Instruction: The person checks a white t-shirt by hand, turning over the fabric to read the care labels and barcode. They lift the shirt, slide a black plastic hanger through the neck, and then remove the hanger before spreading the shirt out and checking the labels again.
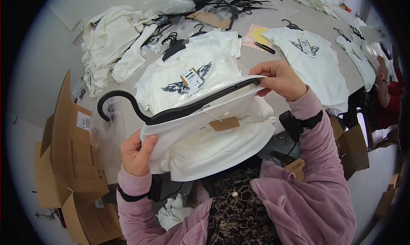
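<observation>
My left hand (pixel 137 153) pinches a white T-shirt (pixel 221 149) by its neck edge, thumb on top. At the opposite end of that opening, my right hand (pixel 282 80) grips the fabric beside the tip of a black plastic hanger (pixel 179 112). The hanger lies along the stretched neckline with its hook pointing left, beyond the cloth. A brown cardboard tag (pixel 225 124) dangles from a string over the shirt. Just behind it, white T-shirts (pixel 221 54) with a dark wing print lie stacked on the table, the top one bearing a paper tag (pixel 192 79).
A tangle of black hangers (pixel 221 4) and clear plastic bags (pixel 169 1) occupies the table's far side. White garments (pixel 110 36) are heaped at left. A black cutter (pixel 265 48) rests beside another laid-out T-shirt (pixel 320 65). Open cardboard boxes (pixel 72 168) flank the table (pixel 221 24). Someone sits at far right.
</observation>
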A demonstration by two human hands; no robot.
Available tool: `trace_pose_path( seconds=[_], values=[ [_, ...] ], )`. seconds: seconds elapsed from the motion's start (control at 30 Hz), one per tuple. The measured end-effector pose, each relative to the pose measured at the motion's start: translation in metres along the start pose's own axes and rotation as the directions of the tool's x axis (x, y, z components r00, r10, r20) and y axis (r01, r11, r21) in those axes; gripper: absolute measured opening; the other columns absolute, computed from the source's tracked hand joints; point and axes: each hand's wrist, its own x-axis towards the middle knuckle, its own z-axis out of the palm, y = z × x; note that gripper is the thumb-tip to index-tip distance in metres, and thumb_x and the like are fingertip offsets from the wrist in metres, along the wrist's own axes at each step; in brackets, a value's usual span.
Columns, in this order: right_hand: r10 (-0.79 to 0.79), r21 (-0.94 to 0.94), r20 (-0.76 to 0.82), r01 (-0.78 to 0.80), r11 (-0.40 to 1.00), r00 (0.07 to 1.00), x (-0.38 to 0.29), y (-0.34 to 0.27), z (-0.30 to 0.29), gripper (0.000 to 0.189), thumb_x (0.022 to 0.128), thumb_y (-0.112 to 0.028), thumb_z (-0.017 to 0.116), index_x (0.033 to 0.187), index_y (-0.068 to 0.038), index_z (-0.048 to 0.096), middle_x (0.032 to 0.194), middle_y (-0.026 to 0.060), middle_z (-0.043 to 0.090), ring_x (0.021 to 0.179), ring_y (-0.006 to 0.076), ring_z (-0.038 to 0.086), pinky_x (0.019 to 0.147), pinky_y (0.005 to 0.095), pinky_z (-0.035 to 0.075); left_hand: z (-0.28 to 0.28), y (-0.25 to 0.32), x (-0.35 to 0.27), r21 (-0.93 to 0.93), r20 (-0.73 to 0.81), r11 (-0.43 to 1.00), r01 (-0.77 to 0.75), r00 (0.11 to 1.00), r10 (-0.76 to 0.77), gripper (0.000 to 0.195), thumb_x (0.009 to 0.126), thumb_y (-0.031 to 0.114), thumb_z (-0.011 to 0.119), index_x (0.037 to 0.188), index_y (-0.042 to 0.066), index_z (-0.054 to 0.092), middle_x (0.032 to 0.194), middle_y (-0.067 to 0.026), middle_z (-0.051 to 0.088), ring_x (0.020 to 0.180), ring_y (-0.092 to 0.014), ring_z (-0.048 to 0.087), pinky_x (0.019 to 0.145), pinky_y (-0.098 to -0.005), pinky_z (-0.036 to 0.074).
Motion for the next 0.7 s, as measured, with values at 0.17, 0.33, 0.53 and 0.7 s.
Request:
trace_pose_path(
  seconds=[0.17, 0.33, 0.53, 0.7],
  values=[
    [-0.024, 0.289, 0.177, -0.029, 0.957, 0.984, 0.006, 0.008, 0.011, 0.024, 0.080, -0.002, 0.060, 0.104, 0.002, 0.059, 0.088, 0.0051, 0.062, 0.079, 0.0110, 0.062, 0.066, 0.0237, 0.053, 0.009, 0.000, 0.007, -0.142, 0.055, 0.989, 0.048, 0.998, -0.041, 0.024, 0.089, 0.016, 0.058, 0.105, -0.002, 0.062, 0.087, 0.0007, 0.062, 0.079, -0.005, 0.050, 0.071, -0.0204, 0.040],
    [-0.241, 0.262, 0.166, 0.193, 0.946, 0.956, -0.001, -0.003, 0.001, 0.030, 0.080, -0.002, 0.063, 0.109, 0.000, 0.057, 0.092, 0.0051, 0.062, 0.079, 0.0092, 0.059, 0.067, 0.0222, 0.051, 0.010, 0.002, 0.021, -0.178, 0.036, 0.983, 0.049, 0.998, -0.043, 0.026, 0.090, 0.018, 0.057, 0.107, -0.002, 0.061, 0.090, 0.0003, 0.062, 0.080, -0.005, 0.051, 0.072, -0.0208, 0.041],
    [-0.245, -0.041, 0.191, 0.257, 0.966, 0.951, -0.013, -0.024, 0.004, 0.027, 0.083, -0.007, 0.061, 0.109, 0.000, 0.057, 0.086, 0.0026, 0.060, 0.071, 0.0055, 0.053, 0.059, 0.0182, 0.043, 0.012, -0.002, 0.027, -0.165, 0.085, 0.982, 0.089, 0.993, -0.076, 0.028, 0.091, 0.020, 0.057, 0.107, -0.002, 0.061, 0.089, 0.0009, 0.062, 0.081, -0.005, 0.050, 0.072, -0.0209, 0.041],
    [-0.287, -0.195, 0.171, 0.318, 0.928, 0.943, -0.006, -0.013, -0.033, 0.018, 0.090, -0.017, 0.054, 0.098, -0.001, 0.059, 0.065, -0.0061, 0.048, 0.054, 0.0013, 0.038, 0.047, 0.0173, 0.028, -0.002, -0.009, 0.032, -0.097, 0.057, 0.988, 0.118, 0.992, -0.113, 0.028, 0.092, 0.021, 0.055, 0.104, -0.003, 0.062, 0.088, 0.0018, 0.061, 0.080, -0.004, 0.050, 0.072, -0.0199, 0.041]
  ],
)
